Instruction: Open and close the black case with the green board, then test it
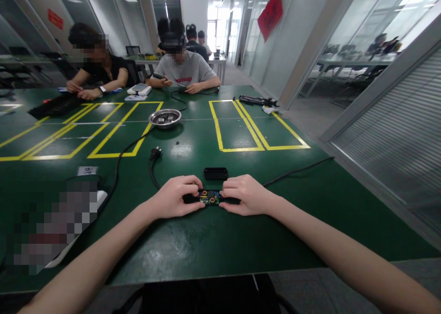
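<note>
Between my hands lies a small circuit board (211,198) in a black casing, with copper-coloured coils and bits of green and blue showing. My left hand (181,197) grips its left end, thumb on the near side and fingers on the far side. At the right end my right hand (244,195) holds it the same way. Just beyond sits a black plastic cover (215,173), apart from both hands. A black cable with a plug (156,154) runs to the left side, and another black cable (298,171) stretches away to the right.
A metal bowl (165,118) with small metal parts stands farther off. Yellow tape outlines (237,149) mark the green table (179,254). A blurred-out object (62,231) lies at left. Two people work across the table; a black tool-like item (258,101) rests at the far right.
</note>
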{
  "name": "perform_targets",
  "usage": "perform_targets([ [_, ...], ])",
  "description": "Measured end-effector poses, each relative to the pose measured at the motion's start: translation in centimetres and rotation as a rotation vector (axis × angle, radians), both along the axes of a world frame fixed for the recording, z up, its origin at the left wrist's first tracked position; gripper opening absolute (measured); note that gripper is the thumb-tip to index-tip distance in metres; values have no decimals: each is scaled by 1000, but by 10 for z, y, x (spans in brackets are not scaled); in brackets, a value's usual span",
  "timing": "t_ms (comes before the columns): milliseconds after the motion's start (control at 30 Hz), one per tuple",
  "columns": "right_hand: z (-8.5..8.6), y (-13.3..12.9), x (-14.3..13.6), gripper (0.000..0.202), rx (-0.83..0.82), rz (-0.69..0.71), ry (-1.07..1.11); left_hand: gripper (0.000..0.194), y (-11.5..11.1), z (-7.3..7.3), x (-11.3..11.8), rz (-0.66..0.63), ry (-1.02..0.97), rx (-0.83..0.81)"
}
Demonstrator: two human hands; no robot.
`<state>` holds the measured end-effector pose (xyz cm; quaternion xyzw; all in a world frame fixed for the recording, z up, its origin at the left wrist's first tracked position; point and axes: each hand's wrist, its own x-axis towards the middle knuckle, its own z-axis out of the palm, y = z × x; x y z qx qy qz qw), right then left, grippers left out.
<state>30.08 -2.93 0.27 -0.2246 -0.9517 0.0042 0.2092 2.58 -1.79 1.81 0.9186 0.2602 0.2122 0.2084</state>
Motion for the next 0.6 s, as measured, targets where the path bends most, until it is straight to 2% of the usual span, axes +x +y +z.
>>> perform_targets([
  [167,-2,2,-1,26,64,21,-66,26,1,-2,4,-26,104,170],
  [300,-8,11,2,24,7,47,102,27,2,-4,6,-16,82,192],
  [333,-10,14,3,23,-8,3,172,28,2,-4,6,-11,62,187],
  [400,-13,21,6,18,-21,-179,289,28,3,-5,7,4,22,171],
  [500,-16,30,8,22,-57,-447,315,24,4,-7,7,50,-16,139],
  [600,-18,31,7,22,-173,-451,243,21,5,-10,6,103,-24,136],
])
